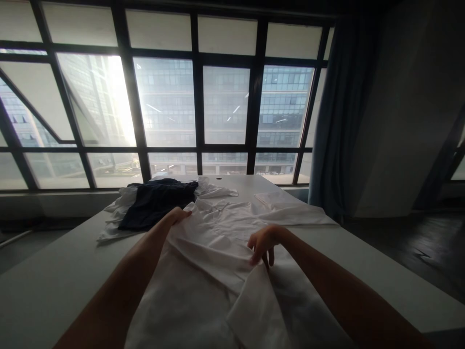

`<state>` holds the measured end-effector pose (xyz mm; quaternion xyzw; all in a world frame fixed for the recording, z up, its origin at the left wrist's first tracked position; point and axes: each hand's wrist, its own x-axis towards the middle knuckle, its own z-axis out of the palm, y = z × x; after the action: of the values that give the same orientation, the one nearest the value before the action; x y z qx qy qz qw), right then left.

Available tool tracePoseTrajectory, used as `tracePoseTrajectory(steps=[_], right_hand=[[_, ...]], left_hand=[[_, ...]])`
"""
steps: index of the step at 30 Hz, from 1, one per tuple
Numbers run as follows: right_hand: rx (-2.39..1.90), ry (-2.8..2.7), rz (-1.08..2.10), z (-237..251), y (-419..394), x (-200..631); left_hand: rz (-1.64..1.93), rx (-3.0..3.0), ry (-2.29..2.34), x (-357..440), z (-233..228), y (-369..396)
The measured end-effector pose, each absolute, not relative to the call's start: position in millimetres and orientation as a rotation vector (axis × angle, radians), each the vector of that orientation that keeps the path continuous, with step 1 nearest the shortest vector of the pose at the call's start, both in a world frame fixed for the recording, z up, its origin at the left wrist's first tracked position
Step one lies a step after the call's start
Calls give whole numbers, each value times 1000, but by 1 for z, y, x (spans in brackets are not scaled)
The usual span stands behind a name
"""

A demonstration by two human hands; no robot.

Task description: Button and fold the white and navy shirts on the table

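Observation:
A white shirt [203, 286] lies spread over the table in front of me, wrinkled toward its far end, with one sleeve stretched out to the right. At its far left edge my left hand [178, 216] pinches the cloth between thumb and fingers. My right hand [263, 244] is over the middle right of the shirt, its thumb and index finger pinching a raised fold while the other fingers hang down. The fold slants from that hand toward the near edge. The near end of the shirt runs out of view.
A dark navy garment [160, 203] lies heaped on white clothing [116, 232] at the table's far left. Folded white cloth [279, 199] is at the far right. The white table [58, 266] reaches toward large windows [225, 106]; a blue curtain [334, 121] hangs at right.

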<state>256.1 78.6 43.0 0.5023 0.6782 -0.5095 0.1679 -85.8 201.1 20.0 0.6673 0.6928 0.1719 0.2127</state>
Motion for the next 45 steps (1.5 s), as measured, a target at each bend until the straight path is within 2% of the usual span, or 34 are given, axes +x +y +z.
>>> tracePoseTrajectory(steps=[3,5,7,9,12,16,20,27,33,36,38,42,44,45], right_hand=[[1593,2343,-1255,38,104,256],[1760,2686,-852,28,124,255],[1869,2769,-445,12,141,254],[1918,2666,-284,-7,154,253],[1930,2572,-271,-26,163,256],[1891,2625,-211,-26,171,260],[2062,2615,-79,-19,189,260],[2268,2318,-67,-29,243,250],[2191,2228,-331,-31,282,239],[2130,2262,-309,-31,293,240],[2135,2281,-211,-30,292,238],[2075,2487,196,-21,266,226],[1937,2742,202,-11,239,216],[1854,2870,83,-4,222,212]], left_hand=[[599,1786,1988,-82,32,216],[706,1849,1973,-84,40,227],[752,1976,2041,-90,45,238],[714,2095,2175,-96,42,247],[566,2134,2301,-100,24,255],[419,2042,2365,-97,1,254],[358,2057,2362,-95,0,239],[153,2041,2272,-108,-1,209],[137,2040,2329,-110,-12,192],[180,2048,2363,-104,-16,191],[203,2036,2387,-100,-17,191],[253,2031,2438,-99,-19,186],[290,2168,2443,-100,-19,179],[309,2290,2404,-100,-20,175]])
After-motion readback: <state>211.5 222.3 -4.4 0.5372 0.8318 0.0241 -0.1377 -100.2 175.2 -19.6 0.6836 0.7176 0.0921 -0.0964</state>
